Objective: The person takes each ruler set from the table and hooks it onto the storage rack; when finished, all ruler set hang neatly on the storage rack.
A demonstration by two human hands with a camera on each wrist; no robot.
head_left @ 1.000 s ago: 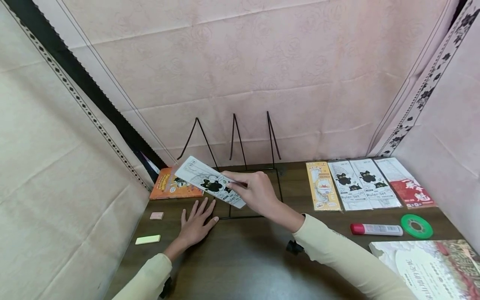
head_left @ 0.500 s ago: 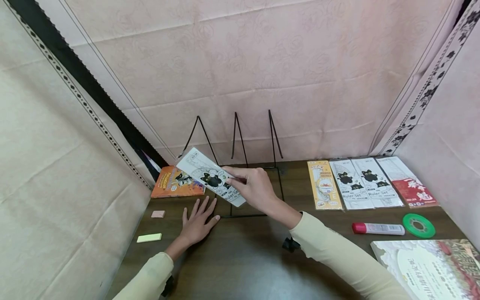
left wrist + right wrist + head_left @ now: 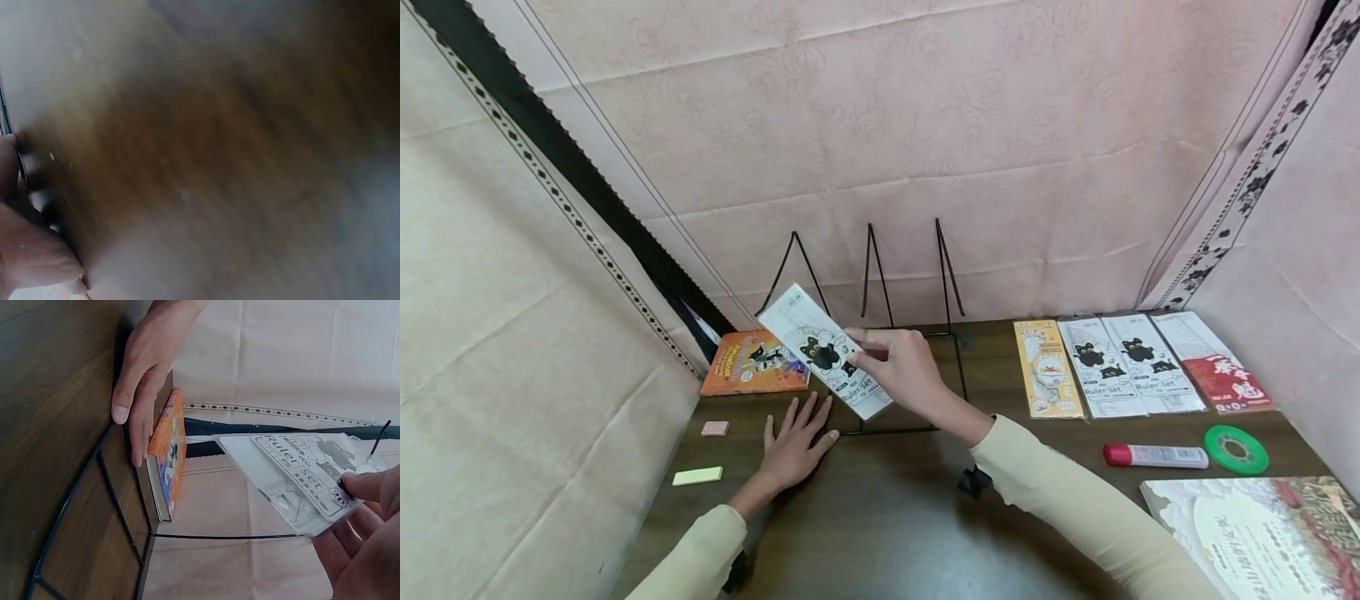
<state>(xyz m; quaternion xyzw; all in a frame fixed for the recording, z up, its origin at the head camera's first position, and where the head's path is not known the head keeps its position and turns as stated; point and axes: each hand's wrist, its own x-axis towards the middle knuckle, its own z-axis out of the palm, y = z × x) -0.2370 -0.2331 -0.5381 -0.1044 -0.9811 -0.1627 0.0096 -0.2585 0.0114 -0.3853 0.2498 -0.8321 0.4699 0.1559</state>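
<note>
A clear-wrapped ruler set (image 3: 805, 333) with a black cat print is pinched at its right edge between the thumb and fingers of my right hand (image 3: 910, 375). It hangs tilted above the black wire rack (image 3: 895, 432), its top corner in front of the left upright. In the right wrist view, the packet (image 3: 306, 472) shows its printed lettering and my thumb presses its face. My left hand (image 3: 793, 450) rests on the table with fingers spread, by the rack's front left corner. The left wrist view is mostly blurred tabletop, with part of the hand (image 3: 31, 244) at the edge.
An orange book (image 3: 737, 367) lies behind my left hand. A pink eraser (image 3: 715, 428) and a pale yellow block (image 3: 697, 476) are at left. At right lie a yellow packet (image 3: 1048, 375), more ruler sets (image 3: 1090, 392), a red-white packet (image 3: 1225, 383), glue stick (image 3: 1165, 457), green tape roll (image 3: 1236, 450) and large book (image 3: 1240, 533).
The ruler set has turned steeper, its upper end rising and its face coming more towards the head camera. My right hand has shifted slightly left. My left hand stays in place.
</note>
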